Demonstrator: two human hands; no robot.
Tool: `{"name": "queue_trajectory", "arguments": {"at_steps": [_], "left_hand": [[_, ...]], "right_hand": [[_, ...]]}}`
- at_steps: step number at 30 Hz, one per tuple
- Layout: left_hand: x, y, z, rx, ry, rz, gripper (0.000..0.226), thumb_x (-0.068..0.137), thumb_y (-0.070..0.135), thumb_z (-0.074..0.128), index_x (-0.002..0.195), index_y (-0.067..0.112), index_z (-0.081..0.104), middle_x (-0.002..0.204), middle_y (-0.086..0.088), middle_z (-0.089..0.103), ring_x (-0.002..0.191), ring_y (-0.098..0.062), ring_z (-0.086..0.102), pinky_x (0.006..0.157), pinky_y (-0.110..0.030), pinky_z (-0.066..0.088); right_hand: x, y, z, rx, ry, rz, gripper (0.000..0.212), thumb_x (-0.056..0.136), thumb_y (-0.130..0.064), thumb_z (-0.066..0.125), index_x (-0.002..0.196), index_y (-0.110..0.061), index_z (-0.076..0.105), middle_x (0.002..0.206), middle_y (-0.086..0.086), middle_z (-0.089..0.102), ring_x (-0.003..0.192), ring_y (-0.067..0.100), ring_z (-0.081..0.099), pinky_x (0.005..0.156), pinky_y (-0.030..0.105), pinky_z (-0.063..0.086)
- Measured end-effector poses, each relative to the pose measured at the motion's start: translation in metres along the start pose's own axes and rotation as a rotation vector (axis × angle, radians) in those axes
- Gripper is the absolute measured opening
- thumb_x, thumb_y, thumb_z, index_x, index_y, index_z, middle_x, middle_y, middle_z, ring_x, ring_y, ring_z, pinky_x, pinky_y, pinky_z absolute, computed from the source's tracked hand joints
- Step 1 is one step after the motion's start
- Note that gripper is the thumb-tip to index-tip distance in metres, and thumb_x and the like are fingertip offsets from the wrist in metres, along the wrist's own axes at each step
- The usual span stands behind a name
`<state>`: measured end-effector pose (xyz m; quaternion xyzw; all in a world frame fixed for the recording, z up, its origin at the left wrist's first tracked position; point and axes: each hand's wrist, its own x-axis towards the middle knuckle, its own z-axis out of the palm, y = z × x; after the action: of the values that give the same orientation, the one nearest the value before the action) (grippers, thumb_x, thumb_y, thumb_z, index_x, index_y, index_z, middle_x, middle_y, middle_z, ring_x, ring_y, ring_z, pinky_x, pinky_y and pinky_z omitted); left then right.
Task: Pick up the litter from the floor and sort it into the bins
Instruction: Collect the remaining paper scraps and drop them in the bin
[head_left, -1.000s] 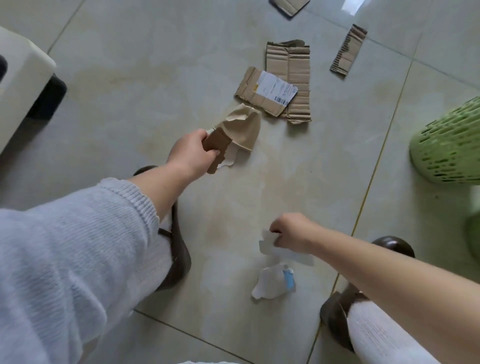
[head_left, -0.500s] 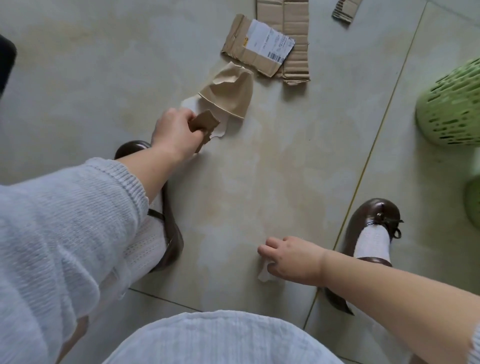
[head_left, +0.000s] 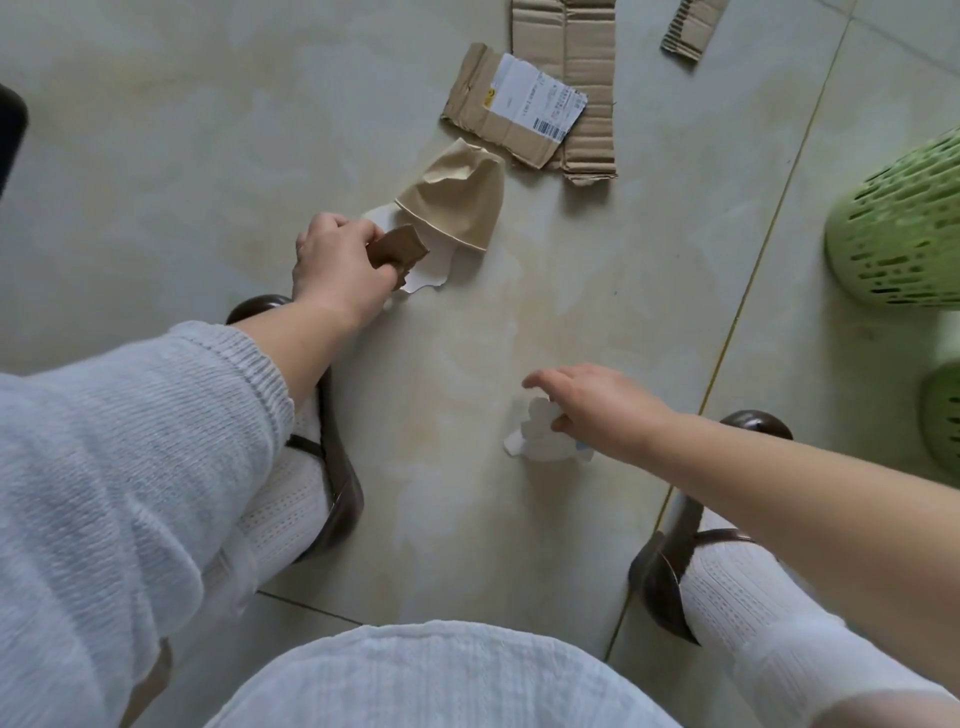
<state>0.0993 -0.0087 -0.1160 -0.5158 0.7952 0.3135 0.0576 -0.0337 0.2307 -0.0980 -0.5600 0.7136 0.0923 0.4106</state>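
Since half a second ago the right hand (head_left: 597, 405) has uncurled its index finger, which now points forward while thumb and other fingers pinch crumpled white paper (head_left: 540, 434) low over the surface (head_left: 208, 130). Two green bins (head_left: 898, 228) stand at right. Three cardboard pieces (head_left: 576, 62) lie ahead; one bears a shipping label (head_left: 535, 101) with a barcode, print too small to read. One crushed paper cup (head_left: 457, 202) lies beside the left hand (head_left: 337, 260), which pinches a brown cardboard scrap (head_left: 397, 251) over torn white paper (head_left: 431, 267).

Crushed cup (head_left: 457, 208), cardboard scrap (head_left: 397, 251), crumpled paper (head_left: 540, 441)
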Motion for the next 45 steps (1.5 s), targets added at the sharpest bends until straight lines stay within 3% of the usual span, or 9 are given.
{"name": "queue_trajectory", "arguments": {"at_steps": [8,14,17,21,26,31,37,42,45], "left_hand": [[0.003,0.005,0.005,-0.047,0.022,0.001,0.028,0.077,0.032,0.066,0.101,0.018,0.061,0.125,-0.009,0.045,0.119,-0.031,0.04,0.098,-0.034,0.037],[0.007,0.005,0.005,-0.057,0.014,0.007,0.023,0.077,0.031,0.064,0.095,0.017,0.058,0.124,-0.01,0.05,0.118,-0.031,0.042,0.096,-0.034,0.038],[0.008,0.003,0.007,-0.05,0.002,0.019,0.022,0.078,0.031,0.064,0.093,0.016,0.058,0.122,-0.011,0.053,0.118,-0.031,0.043,0.095,-0.034,0.037],[0.005,0.005,0.009,-0.059,0.015,0.002,0.026,0.077,0.03,0.065,0.097,0.015,0.058,0.124,-0.011,0.049,0.119,-0.031,0.041,0.098,-0.035,0.037],[0.001,0.007,0.01,-0.065,0.036,-0.03,0.028,0.077,0.029,0.065,0.1,0.015,0.058,0.124,-0.011,0.043,0.119,-0.031,0.04,0.099,-0.035,0.037],[0.002,0.01,0.007,-0.09,0.033,-0.073,0.031,0.078,0.026,0.065,0.106,0.017,0.056,0.122,-0.009,0.041,0.106,-0.028,0.051,0.087,-0.027,0.038],[0.011,0.016,-0.008,-0.028,-0.036,-0.064,0.029,0.077,0.023,0.065,0.103,0.014,0.056,0.117,-0.015,0.048,0.1,-0.031,0.052,0.081,-0.03,0.038],[0.023,0.016,-0.018,-0.048,-0.129,-0.032,0.034,0.076,0.023,0.066,0.105,0.016,0.048,0.096,-0.005,0.059,0.088,-0.027,0.055,0.07,-0.03,0.039],[0.033,0.014,-0.028,-0.053,-0.171,-0.049,0.043,0.076,0.022,0.066,0.111,0.018,0.043,0.085,0.0,0.057,0.084,-0.025,0.055,0.069,-0.031,0.039]], "right_hand": [[0.004,-0.008,0.027,-0.136,0.009,-0.023,0.023,0.088,-0.025,0.053,0.105,-0.01,0.054,0.109,0.009,0.048,0.101,0.028,0.051,0.064,0.03,0.032],[-0.009,-0.008,0.021,0.014,0.091,0.031,0.03,0.089,-0.034,0.055,0.106,-0.01,0.059,0.125,0.003,0.046,0.113,0.022,0.046,0.076,0.029,0.043],[-0.025,-0.016,0.023,0.048,0.177,-0.099,0.027,0.088,-0.031,0.058,0.099,-0.007,0.061,0.141,0.009,0.041,0.126,0.027,0.043,0.09,0.035,0.047],[-0.033,-0.028,0.037,-0.107,0.03,-0.227,0.022,0.088,-0.025,0.054,0.105,-0.012,0.062,0.148,0.014,0.033,0.132,0.031,0.036,0.091,0.042,0.046],[-0.022,-0.031,0.042,-0.187,0.05,-0.254,0.018,0.078,-0.005,0.051,0.094,-0.007,0.06,0.124,0.022,0.051,0.106,0.038,0.051,0.063,0.043,0.05],[-0.011,-0.029,0.044,-0.219,0.013,-0.18,0.022,0.085,-0.005,0.046,0.106,-0.01,0.05,0.123,0.014,0.042,0.102,0.031,0.043,0.066,0.04,0.045],[-0.006,-0.025,0.04,-0.264,-0.065,-0.173,0.023,0.086,-0.006,0.049,0.109,-0.012,0.048,0.106,0.01,0.055,0.097,0.029,0.05,0.068,0.036,0.032],[0.015,-0.024,-0.008,0.23,0.112,0.059,0.032,0.083,-0.028,0.063,0.113,-0.018,0.059,0.112,0.007,0.065,0.107,0.026,0.057,0.083,0.031,0.041],[0.053,-0.02,-0.068,0.502,0.392,0.211,0.023,0.081,-0.029,0.067,0.093,-0.01,0.071,0.1,0.015,0.068,0.094,0.029,0.063,0.072,0.032,0.044]]}}
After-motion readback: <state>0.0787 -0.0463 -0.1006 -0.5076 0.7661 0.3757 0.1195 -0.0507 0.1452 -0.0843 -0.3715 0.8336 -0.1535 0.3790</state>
